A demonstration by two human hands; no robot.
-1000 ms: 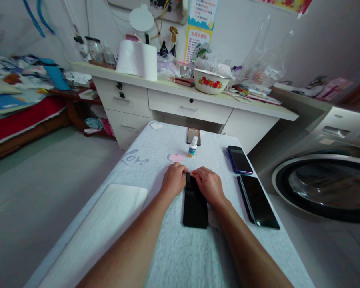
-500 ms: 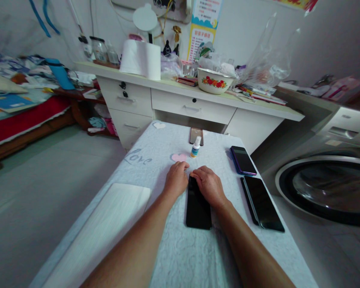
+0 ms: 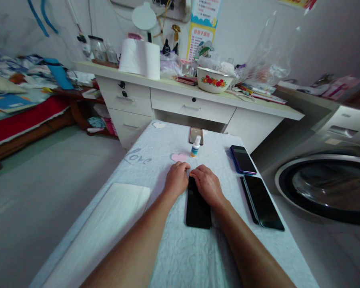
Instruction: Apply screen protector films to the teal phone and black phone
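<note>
A black smartphone (image 3: 199, 210) lies flat on the cloth-covered table, its far end partly hidden by my right hand (image 3: 207, 184). The right fingers are bent and pressed together over that far end, at the phone's upper left corner. My left hand (image 3: 177, 178) is closed beside the same corner, thumb against curled fingers; whatever it may pinch is too small to make out. Just beyond both hands stands a small white spray bottle (image 3: 195, 147) with a blue and yellow label. Behind the bottle lies another phone (image 3: 196, 135).
Along the table's right edge lie a dark phone (image 3: 243, 160) and a pair of black devices (image 3: 262, 203) side by side. A whitish flat sheet (image 3: 108, 228) lies at left. A white desk (image 3: 180, 86) stands beyond, and a washing machine (image 3: 324, 160) is at right.
Almost nothing differs. Both hands stay at the phone's far end, and the view has shifted very slightly.
</note>
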